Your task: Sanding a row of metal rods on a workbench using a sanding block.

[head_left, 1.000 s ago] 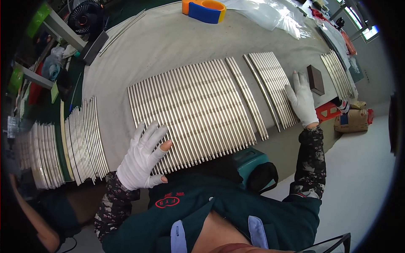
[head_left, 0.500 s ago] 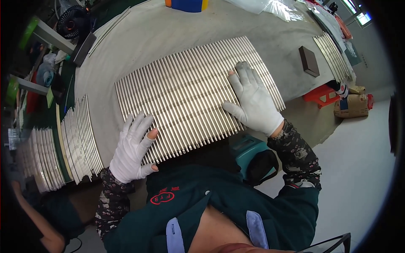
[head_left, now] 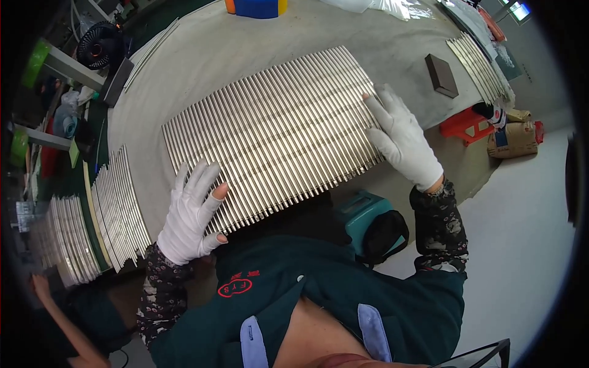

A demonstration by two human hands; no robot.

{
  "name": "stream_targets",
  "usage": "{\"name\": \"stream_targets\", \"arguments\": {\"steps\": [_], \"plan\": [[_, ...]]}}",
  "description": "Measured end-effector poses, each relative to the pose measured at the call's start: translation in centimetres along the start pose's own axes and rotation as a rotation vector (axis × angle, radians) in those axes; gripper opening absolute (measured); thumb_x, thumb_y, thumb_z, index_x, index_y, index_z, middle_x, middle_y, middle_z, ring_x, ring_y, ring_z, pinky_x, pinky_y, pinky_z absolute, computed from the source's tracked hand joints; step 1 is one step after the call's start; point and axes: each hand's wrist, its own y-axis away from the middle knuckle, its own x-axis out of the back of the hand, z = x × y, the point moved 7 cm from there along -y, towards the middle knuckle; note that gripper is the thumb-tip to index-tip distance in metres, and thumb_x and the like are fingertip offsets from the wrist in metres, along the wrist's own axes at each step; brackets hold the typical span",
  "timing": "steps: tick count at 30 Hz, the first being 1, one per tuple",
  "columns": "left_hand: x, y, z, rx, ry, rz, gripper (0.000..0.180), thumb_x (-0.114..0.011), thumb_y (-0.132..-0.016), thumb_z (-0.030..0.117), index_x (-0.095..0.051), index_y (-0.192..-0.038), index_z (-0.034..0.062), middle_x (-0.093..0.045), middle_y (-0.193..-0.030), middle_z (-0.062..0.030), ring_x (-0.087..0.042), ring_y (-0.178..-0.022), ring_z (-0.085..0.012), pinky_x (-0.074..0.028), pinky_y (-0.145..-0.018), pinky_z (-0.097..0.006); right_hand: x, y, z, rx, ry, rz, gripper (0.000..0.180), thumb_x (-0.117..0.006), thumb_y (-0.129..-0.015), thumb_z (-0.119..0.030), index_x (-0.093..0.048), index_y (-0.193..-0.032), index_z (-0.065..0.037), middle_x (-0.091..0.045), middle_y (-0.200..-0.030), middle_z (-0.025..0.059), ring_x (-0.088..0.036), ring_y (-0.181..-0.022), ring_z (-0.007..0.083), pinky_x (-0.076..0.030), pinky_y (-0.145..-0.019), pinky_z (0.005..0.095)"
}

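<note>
A wide row of thin, shiny metal rods (head_left: 270, 129) lies side by side on the grey-covered table, their near ends along the table's front edge. My left hand (head_left: 190, 211), in a white glove with bare thumb and index tips, rests on the row's near left corner with fingers spread. At the right end of the row, my right hand (head_left: 402, 138), in a white glove with greyish fingertips, lies over the last rods, fingers stretched out. Part of the right end is hidden under it. Neither hand grips a rod.
More rods (head_left: 119, 208) lie at the left, with another bundle (head_left: 73, 239) beyond. A dark block (head_left: 442, 75) and further rods (head_left: 475, 67) are at the far right. A red stool (head_left: 466, 126) stands below the table edge. Another person's arm (head_left: 67, 319) shows at lower left.
My right hand has slid right, from the top of the row to its right end. My left hand stays at the near left corner. The view has shifted slightly.
</note>
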Motion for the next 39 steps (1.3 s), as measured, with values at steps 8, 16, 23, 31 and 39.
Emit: {"name": "stream_targets", "arguments": {"steps": [8,16,23,31,39], "plan": [[2.9,-8.2,-1.8,-0.108,-0.148,0.031,0.069,-0.036,-0.092,0.059,-0.028,-0.147,0.0175,-0.029,-0.148,-0.0182,-0.028,-0.137,-0.0377,-0.017,-0.111,-0.056,0.2,3.5,17.3,-0.693,0.328,0.347,0.071,-0.055,-0.082,-0.058,-0.052,-0.13,-0.006,-0.047,-0.131,0.0244,-0.042,-0.124,0.0424,-0.037,-0.101,0.0466],[-1.3,-16.7,-6.1,-0.072,-0.101,0.025,0.062,-0.045,-0.092,0.046,-0.036,-0.141,0.0098,-0.03,-0.148,-0.0158,-0.029,-0.136,-0.0356,-0.023,-0.111,-0.05,1.2,1.6,18.3,-1.004,0.48,0.064,0.079,-0.054,-0.075,-0.069,-0.051,-0.134,-0.017,-0.049,-0.131,0.0217,-0.049,-0.119,0.0365,-0.043,-0.096,0.0438],[-3.5,-18.0,-5.7,-0.073,-0.259,-0.095,0.058,-0.046,-0.093,0.041,-0.036,-0.141,0.011,-0.027,-0.15,-0.0138,-0.027,-0.138,-0.032,-0.023,-0.112,-0.049,-0.1,4.0,25.2,-0.898,0.622,0.217,0.073,-0.055,-0.076,-0.064,-0.05,-0.135,-0.02,-0.059,-0.118,0.0181,-0.056,-0.106,0.0356,-0.046,-0.09,0.0467],[-3.0,-17.4,-5.6,-0.04,-0.262,-0.101,0.058,-0.047,-0.093,0.04,-0.037,-0.14,0.0083,-0.028,-0.15,-0.0136,-0.027,-0.138,-0.0308,-0.022,-0.112,-0.048,2.2,1.2,10.9,-0.493,0.206,0.398,0.051,-0.066,-0.078,-0.027,-0.058,-0.125,-0.008,-0.061,-0.099,0.0206,-0.061,-0.089,0.0343,-0.049,-0.08,0.042],[-3.3,-17.6,-5.6,-0.047,-0.268,-0.085,0.058,-0.046,-0.092,0.042,-0.038,-0.14,0.0081,-0.028,-0.15,-0.0134,-0.029,-0.137,-0.0311,-0.023,-0.112,-0.048,1.3,5.0,-7.7,-0.247,-0.067,0.213,0.058,-0.073,-0.065,-0.016,-0.059,-0.121,-0.01,-0.046,-0.123,0.0248,-0.053,-0.097,0.037,-0.045,-0.084,0.0424]]}}
